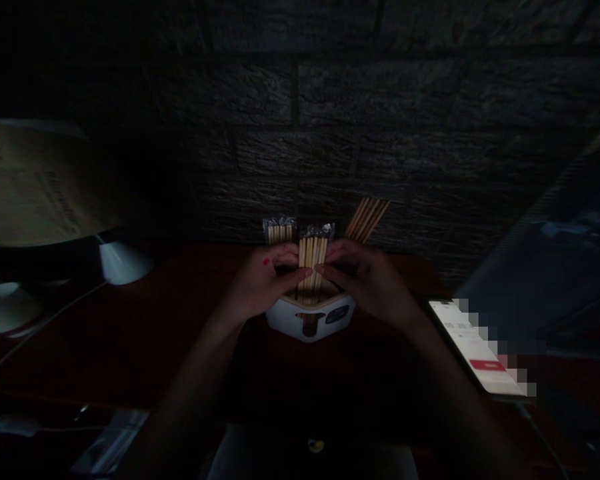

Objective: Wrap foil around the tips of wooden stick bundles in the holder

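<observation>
At frame centre, left hand [263, 279], right hand [373, 277] pinch stick bundle [312, 252] between them, long axis upright, box [289, 321] at foot

The front of the box [285, 321] hides most of the lower part of your chopsticks [313, 255]. Your left hand [265, 277] and right hand [367, 277] cover parts of its rim. The left edge cuts off the lampshade [40, 190]; blocky squares mask part of the phone [463, 343].

Home or eatery, unclear: lamp [55, 187], block wall [330, 100], table [190, 293].
</observation>
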Demonstrator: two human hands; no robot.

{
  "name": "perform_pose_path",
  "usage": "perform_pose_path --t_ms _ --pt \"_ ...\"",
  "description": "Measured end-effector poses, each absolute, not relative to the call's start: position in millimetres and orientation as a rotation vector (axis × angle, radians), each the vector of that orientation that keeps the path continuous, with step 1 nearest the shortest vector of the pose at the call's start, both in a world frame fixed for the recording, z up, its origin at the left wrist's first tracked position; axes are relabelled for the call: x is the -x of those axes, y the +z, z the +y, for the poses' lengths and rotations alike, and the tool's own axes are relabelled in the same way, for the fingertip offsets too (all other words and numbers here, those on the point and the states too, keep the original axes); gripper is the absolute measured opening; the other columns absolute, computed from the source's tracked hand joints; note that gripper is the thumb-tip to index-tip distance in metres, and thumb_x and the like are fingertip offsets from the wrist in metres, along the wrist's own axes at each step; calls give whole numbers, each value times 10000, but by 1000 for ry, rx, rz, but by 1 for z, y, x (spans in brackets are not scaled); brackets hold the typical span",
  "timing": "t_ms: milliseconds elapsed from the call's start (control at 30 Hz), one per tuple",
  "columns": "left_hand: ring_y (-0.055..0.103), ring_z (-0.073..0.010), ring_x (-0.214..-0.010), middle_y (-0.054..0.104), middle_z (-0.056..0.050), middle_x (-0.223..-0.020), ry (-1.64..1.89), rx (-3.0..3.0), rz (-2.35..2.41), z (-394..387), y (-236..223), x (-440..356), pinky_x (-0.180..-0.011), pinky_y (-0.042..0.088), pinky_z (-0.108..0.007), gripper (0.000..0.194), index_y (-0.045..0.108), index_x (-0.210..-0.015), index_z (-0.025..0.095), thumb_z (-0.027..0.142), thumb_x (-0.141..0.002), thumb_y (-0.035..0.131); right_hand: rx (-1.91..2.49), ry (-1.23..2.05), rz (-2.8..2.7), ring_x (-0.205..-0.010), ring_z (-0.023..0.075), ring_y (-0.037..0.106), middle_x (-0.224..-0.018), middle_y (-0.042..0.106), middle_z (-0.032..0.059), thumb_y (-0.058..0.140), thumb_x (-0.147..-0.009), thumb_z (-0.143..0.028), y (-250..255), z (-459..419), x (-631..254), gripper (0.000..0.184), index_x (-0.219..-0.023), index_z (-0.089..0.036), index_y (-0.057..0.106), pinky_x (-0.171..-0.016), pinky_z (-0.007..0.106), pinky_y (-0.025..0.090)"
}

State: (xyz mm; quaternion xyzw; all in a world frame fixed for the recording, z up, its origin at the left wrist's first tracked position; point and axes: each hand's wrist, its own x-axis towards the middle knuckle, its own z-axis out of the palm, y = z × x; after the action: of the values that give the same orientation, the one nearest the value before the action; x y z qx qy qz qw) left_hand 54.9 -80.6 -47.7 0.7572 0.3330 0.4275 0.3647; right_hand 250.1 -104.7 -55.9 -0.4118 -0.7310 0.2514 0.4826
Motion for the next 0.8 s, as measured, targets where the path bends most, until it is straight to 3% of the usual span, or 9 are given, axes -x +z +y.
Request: perform_pose_path --t_ms 800 --pt "710 -176 -840 756 -45 -877 1089 -1931 807 -82 -49 -55 -771 569 -283 109 678 -914 151 210 -823 681 902 733 -1832 -900 185 691 -941 734 19 670 -889 -311 -54 -105 -252 131 -997 -237 670 -836 342 527"
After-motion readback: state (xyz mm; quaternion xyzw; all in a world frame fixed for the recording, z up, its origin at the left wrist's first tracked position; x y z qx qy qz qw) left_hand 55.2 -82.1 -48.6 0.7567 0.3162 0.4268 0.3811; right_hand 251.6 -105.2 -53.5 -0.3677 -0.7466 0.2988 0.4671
